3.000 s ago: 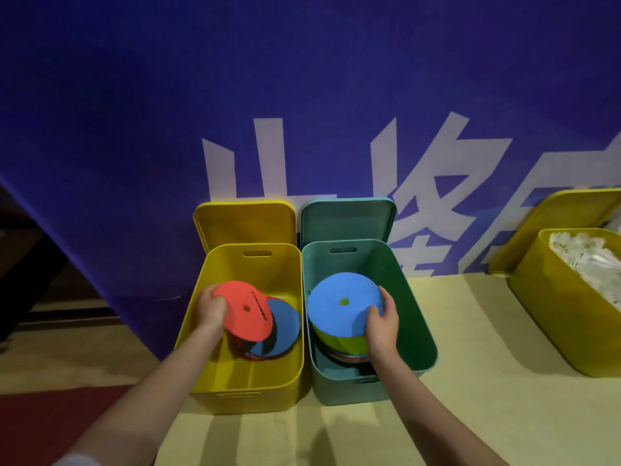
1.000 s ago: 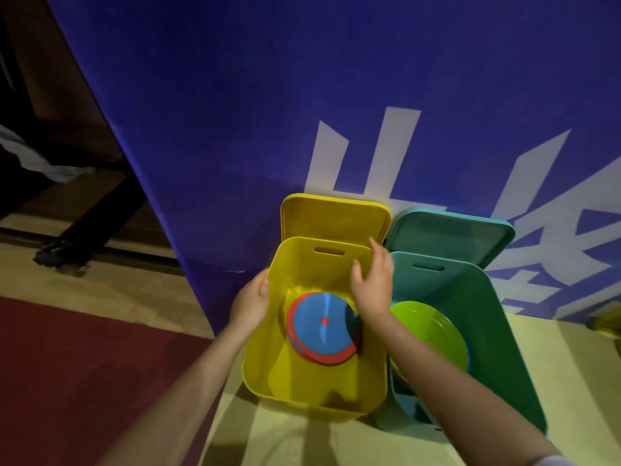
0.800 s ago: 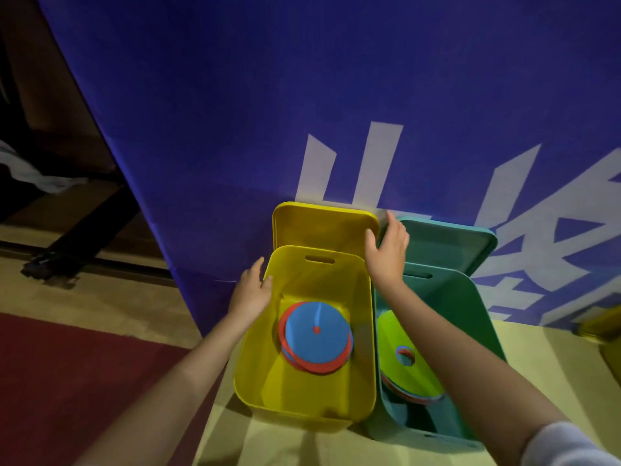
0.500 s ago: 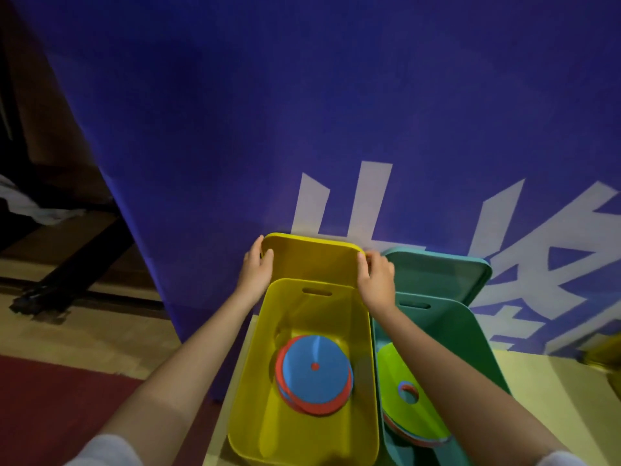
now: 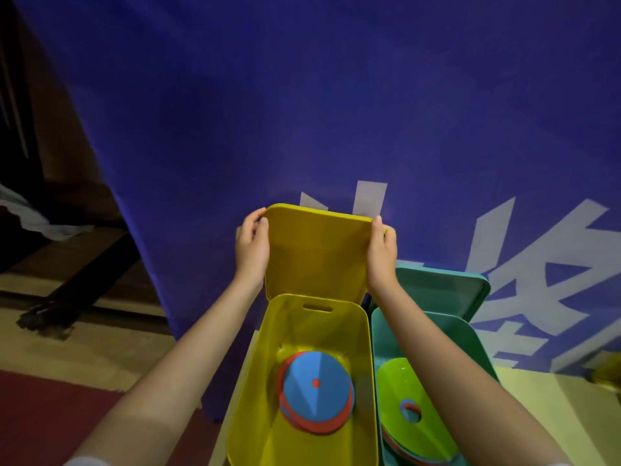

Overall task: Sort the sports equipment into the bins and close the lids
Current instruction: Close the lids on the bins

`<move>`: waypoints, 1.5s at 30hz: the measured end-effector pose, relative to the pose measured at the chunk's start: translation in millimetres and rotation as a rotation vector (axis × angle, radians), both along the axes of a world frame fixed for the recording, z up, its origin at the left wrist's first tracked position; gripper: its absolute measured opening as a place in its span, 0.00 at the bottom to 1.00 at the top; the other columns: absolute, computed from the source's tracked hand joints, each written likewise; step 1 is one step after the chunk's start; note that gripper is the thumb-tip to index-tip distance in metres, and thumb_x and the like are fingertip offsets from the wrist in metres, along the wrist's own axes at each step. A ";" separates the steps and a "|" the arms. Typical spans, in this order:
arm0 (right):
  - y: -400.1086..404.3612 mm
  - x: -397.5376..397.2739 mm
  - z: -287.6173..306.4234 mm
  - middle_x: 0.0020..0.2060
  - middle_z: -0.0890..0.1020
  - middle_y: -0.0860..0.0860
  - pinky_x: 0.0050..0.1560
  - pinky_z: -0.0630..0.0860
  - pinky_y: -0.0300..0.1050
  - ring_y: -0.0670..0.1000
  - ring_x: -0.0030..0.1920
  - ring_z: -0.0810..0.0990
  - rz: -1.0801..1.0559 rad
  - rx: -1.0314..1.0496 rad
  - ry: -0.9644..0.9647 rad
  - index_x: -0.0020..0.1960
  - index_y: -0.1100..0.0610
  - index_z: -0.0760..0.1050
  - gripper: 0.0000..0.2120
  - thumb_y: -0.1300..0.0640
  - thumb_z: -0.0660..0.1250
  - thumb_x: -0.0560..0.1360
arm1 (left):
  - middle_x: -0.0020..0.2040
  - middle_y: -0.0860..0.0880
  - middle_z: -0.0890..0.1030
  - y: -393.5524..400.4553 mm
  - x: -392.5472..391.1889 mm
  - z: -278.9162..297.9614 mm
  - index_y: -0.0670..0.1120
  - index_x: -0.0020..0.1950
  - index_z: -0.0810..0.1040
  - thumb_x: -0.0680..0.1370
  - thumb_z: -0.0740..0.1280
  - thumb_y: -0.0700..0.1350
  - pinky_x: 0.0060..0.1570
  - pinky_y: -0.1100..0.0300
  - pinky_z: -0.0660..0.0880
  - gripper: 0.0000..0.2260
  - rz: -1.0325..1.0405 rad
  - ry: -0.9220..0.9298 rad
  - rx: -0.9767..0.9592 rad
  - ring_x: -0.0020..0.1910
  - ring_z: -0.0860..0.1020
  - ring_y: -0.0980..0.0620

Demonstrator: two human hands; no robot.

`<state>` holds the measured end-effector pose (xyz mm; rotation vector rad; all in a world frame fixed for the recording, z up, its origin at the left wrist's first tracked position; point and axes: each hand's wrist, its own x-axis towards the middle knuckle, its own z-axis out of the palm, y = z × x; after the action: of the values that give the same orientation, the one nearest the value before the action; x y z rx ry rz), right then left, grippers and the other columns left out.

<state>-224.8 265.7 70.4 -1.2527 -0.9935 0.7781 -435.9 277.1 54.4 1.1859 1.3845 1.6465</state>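
Note:
The yellow lid [image 5: 317, 250] is held upright above the back rim of the open yellow bin [image 5: 250, 391]. My left hand [image 5: 251, 245] grips its left edge and my right hand [image 5: 381, 250] grips its right edge. Inside the yellow bin lies a stack of flat discs, a blue disc [image 5: 316, 386] on top of red ones. Beside it on the right, the open teal bin [image 5: 477, 341] holds a green disc [image 5: 403, 385] over other discs. The teal lid [image 5: 440, 287] leans behind the teal bin against the banner.
A blue banner [image 5: 336, 112] with white characters stands right behind the bins. Left of it are a dark metal stand foot [image 5: 47, 319], wooden floor and a red mat [image 5: 50, 418]. A bit of another yellow bin [image 5: 608, 375] shows at the far right.
Both hands left the discs, moved to the yellow lid behind the bin, took hold of its two sides and raised it. The camera has shifted left and closer.

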 end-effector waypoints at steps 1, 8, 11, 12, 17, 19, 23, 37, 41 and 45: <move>-3.2 0.9 6.5 0.39 0.71 0.48 0.41 0.68 0.41 0.44 0.40 0.69 -0.003 0.013 0.003 0.48 0.57 0.68 0.16 0.44 0.54 0.82 | 0.62 0.50 0.74 -3.5 1.8 7.0 0.66 0.56 0.74 0.80 0.58 0.56 0.55 0.54 0.74 0.09 0.002 -0.014 0.009 0.55 0.75 0.52; -56.3 11.9 46.5 0.40 0.72 0.46 0.42 0.68 0.40 0.44 0.42 0.70 0.023 0.062 0.031 0.49 0.57 0.69 0.14 0.47 0.54 0.82 | 0.61 0.47 0.75 -58.7 14.1 38.9 0.63 0.53 0.74 0.75 0.59 0.60 0.51 0.55 0.75 0.09 0.000 -0.082 0.064 0.56 0.76 0.49; -94.6 11.4 54.8 0.45 0.76 0.55 0.53 0.70 0.50 0.50 0.47 0.74 0.042 0.069 0.087 0.52 0.59 0.73 0.16 0.48 0.54 0.82 | 0.59 0.46 0.76 -84.0 15.3 45.9 0.59 0.53 0.75 0.74 0.59 0.62 0.56 0.51 0.75 0.13 0.006 -0.176 0.063 0.56 0.76 0.48; -109.2 11.1 52.4 0.53 0.76 0.60 0.59 0.70 0.54 0.56 0.54 0.74 0.042 0.044 0.106 0.58 0.63 0.72 0.19 0.49 0.54 0.82 | 0.55 0.47 0.77 -93.2 16.4 44.4 0.56 0.52 0.75 0.77 0.59 0.60 0.56 0.51 0.74 0.11 0.005 -0.200 0.057 0.54 0.77 0.50; -170.1 19.9 5.9 0.41 0.69 0.53 0.53 0.69 0.47 0.53 0.47 0.74 0.081 0.026 0.107 0.54 0.60 0.74 0.15 0.49 0.56 0.81 | 0.37 0.50 0.74 -141.7 16.8 7.9 0.50 0.38 0.73 0.81 0.60 0.51 0.49 0.54 0.70 0.13 0.044 -0.296 -0.080 0.40 0.73 0.53; -188.6 19.8 -21.6 0.40 0.72 0.51 0.47 0.67 0.42 0.47 0.42 0.71 0.123 0.003 0.044 0.44 0.56 0.70 0.10 0.50 0.59 0.80 | 0.35 0.50 0.73 -158.2 9.0 -8.7 0.48 0.37 0.73 0.80 0.63 0.48 0.47 0.54 0.69 0.12 0.039 -0.298 -0.149 0.39 0.71 0.52; -222.3 18.5 -84.1 0.58 0.74 0.50 0.54 0.73 0.46 0.48 0.54 0.73 0.275 -0.178 -0.149 0.59 0.48 0.71 0.12 0.59 0.60 0.77 | 0.51 0.44 0.78 -187.5 -8.1 -46.0 0.45 0.52 0.78 0.76 0.64 0.35 0.43 0.58 0.71 0.08 -0.018 -0.153 -0.349 0.50 0.74 0.47; -267.3 9.9 -146.0 0.76 0.54 0.60 0.72 0.55 0.47 0.58 0.75 0.52 0.289 -0.317 -0.791 0.72 0.52 0.64 0.23 0.61 0.60 0.78 | 0.64 0.39 0.73 -229.3 -12.8 -133.1 0.41 0.73 0.67 0.79 0.60 0.40 0.62 0.50 0.69 0.21 0.008 0.790 -0.505 0.61 0.72 0.39; -272.2 10.9 -149.9 0.75 0.54 0.59 0.71 0.57 0.46 0.58 0.74 0.54 0.277 -0.281 -0.848 0.69 0.52 0.69 0.18 0.57 0.61 0.78 | 0.61 0.39 0.71 -234.6 -12.2 -140.1 0.43 0.72 0.68 0.78 0.60 0.39 0.60 0.50 0.71 0.22 0.008 0.781 -0.497 0.58 0.74 0.39; -274.0 23.5 -158.1 0.77 0.51 0.57 0.74 0.54 0.51 0.58 0.77 0.47 0.382 -0.204 -1.041 0.71 0.46 0.67 0.27 0.40 0.64 0.75 | 0.64 0.44 0.66 -247.9 -15.0 -142.9 0.48 0.73 0.67 0.78 0.64 0.43 0.64 0.50 0.69 0.22 -0.091 0.867 -0.364 0.65 0.65 0.43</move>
<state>-201.3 -8.3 -87.7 -1.7081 -2.0748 0.4836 -450.9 29.3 -88.5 1.7842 1.9835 0.7460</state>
